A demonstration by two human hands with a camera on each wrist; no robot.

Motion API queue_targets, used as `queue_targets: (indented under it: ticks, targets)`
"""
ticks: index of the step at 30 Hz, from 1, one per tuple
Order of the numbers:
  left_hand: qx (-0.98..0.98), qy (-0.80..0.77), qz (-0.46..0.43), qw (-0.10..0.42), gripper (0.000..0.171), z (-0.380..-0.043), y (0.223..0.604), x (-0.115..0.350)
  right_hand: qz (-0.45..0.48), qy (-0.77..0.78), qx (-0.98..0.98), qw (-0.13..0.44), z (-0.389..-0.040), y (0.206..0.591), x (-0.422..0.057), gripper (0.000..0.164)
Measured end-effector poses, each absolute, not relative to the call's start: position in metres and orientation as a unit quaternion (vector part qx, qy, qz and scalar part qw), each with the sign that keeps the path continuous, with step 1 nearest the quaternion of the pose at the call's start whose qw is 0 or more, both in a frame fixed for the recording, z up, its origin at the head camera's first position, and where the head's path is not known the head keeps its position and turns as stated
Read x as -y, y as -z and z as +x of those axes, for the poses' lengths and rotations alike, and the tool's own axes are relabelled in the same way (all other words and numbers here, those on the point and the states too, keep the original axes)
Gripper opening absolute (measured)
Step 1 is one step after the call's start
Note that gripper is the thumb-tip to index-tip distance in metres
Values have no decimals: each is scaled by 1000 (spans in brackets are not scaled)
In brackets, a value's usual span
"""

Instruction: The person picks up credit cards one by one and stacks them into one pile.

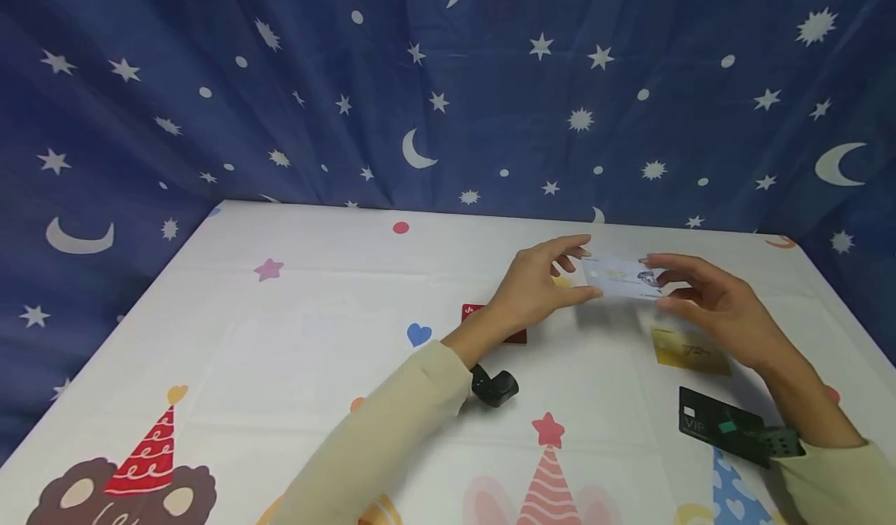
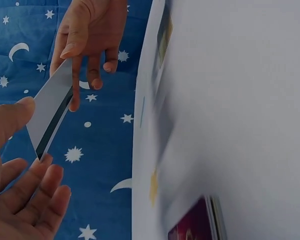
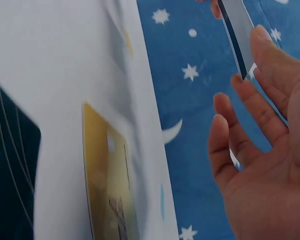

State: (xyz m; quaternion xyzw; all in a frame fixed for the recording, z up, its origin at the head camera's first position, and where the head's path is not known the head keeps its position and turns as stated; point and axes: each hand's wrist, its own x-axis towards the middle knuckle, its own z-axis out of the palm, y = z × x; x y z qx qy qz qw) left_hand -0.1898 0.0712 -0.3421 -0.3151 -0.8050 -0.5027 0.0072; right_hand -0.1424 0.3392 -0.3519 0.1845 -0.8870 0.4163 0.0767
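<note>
A pale card [image 1: 616, 278] is held above the far right part of the table, between my two hands. My left hand [image 1: 539, 284] pinches its left edge with thumb and fingertips. At the opposite edge, thumb and fingers of my right hand [image 1: 724, 307] pinch it too. In the left wrist view, the card's back [image 2: 52, 107] has a dark stripe. Below my right hand lies a gold card [image 1: 689, 351], and nearer to me a black card [image 1: 717, 420] marked VIP, partly behind the wrist camera. A red card stack [image 2: 192, 222] lies under my left wrist, partly hidden by it.
The table [image 1: 336, 292] wears a white cloth printed with party hats, stars and hearts. A blue star-patterned curtain [image 1: 490, 97] hangs behind its far edge. A black wrist camera [image 1: 495, 387] sticks out beside the left sleeve.
</note>
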Motion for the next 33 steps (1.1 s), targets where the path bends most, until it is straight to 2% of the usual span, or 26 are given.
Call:
queue_targets:
  ticks: [33]
  targets:
    - [817, 479, -320, 21, 65, -176, 339, 17, 255, -411, 870, 89, -141, 350, -257, 60]
